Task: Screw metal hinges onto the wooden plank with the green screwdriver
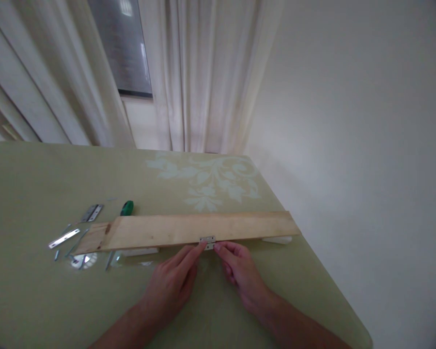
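A small metal hinge (pixel 210 239) sits at the near edge of a long, pale wooden board (pixel 174 229), one leaf on the wood and the other hanging over the edge. My left hand (pixel 172 278) is closed, its index fingertip on the hinge's left side. From the right, my right hand (pixel 243 271) pinches the lower leaf between thumb and fingers. My fingertips partly cover that leaf. The board lies across the table, raised on white supports, one (pixel 140 252) at left and another (pixel 278 239) at right.
Left of the board lie a second hinge (pixel 91 213), a flat metal strip with holes (pixel 64 238) and several thin metal rods or screws. A green handle (pixel 127 208) shows behind the board. The green table (pixel 94 310) ends at right near a white wall; curtains (pixel 189 72) hang behind.
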Tool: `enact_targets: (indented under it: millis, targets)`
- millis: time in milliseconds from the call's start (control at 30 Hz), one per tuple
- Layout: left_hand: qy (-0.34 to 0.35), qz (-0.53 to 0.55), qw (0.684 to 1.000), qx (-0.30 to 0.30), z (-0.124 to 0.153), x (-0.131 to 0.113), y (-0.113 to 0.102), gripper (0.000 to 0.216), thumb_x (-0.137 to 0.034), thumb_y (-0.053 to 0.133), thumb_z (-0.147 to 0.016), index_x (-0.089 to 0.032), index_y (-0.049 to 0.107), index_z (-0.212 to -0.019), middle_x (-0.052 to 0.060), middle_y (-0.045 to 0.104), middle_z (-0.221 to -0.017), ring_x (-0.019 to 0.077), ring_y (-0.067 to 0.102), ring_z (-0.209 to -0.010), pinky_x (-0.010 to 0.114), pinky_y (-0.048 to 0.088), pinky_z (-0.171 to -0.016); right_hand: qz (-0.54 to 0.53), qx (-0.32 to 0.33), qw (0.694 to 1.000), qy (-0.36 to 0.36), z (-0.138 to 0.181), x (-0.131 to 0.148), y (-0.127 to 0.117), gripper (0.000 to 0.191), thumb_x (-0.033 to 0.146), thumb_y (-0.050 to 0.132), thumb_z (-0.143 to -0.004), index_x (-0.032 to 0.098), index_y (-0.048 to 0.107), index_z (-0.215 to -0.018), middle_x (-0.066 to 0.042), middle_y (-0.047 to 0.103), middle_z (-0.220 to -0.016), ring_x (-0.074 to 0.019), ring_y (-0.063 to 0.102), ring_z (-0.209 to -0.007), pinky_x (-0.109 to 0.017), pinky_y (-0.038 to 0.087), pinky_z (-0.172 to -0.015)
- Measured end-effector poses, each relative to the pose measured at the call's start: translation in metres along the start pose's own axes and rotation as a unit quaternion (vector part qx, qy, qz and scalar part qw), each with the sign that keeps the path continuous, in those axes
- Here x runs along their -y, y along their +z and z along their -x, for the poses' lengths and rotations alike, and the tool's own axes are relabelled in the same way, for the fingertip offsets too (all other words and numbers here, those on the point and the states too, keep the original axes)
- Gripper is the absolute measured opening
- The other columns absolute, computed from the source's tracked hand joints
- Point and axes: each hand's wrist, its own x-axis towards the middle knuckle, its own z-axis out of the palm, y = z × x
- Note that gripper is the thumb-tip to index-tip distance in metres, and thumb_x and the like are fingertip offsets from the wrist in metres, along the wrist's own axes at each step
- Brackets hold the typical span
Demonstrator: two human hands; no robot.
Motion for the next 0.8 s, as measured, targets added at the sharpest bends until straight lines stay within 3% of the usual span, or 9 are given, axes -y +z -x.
enact_targets:
  millis: [167, 333, 800]
  targets:
    - [-0.004, 0.012, 1.000, -0.005, 0.0015, 0.0030, -0.0001, 0.063, -0.010, 0.041, -0.099, -0.034, 0.045, -0.157, 0.004, 0.073, -0.133, 0.0169, 0.078, -0.103, 0.025, 0.065, -0.085, -0.024, 0.020, 0.999, 0.007, 0.0027, 0.0004, 0.0004, 0.050, 0.061, 0.083, -0.071, 0.015, 0.075, -0.092, 0.012, 0.037, -0.047, -0.0056, 0.022, -0.042, -0.025, 0.012, -0.042]
    - [0.001, 0.017, 1.000, 0.004, 0.0009, 0.0053, -0.0008, 0.068, -0.006, 0.040, -0.097, -0.034, 0.042, -0.159, 0.004, 0.071, -0.138, 0.0168, 0.077, -0.108, 0.027, 0.065, -0.091, -0.041, 0.004, 0.999, 0.015, 0.0021, 0.0009, 0.0007, 0.051, 0.059, 0.085, -0.068, 0.016, 0.074, -0.091, 0.012, 0.037, -0.047, -0.0053, 0.022, -0.043, -0.025, 0.011, -0.042]
    - [0.001, 0.016, 1.000, 0.005, 0.0002, 0.0040, -0.0026, 0.065, -0.005, 0.040, -0.095, -0.033, 0.048, -0.154, 0.004, 0.070, -0.137, 0.0164, 0.076, -0.111, 0.028, 0.064, -0.092, -0.038, 0.003, 0.999, 0.024, -0.0008, -0.0018, -0.0008, 0.052, 0.059, 0.086, -0.065, 0.016, 0.074, -0.093, 0.012, 0.038, -0.047, -0.0050, 0.023, -0.042, -0.026, 0.012, -0.042]
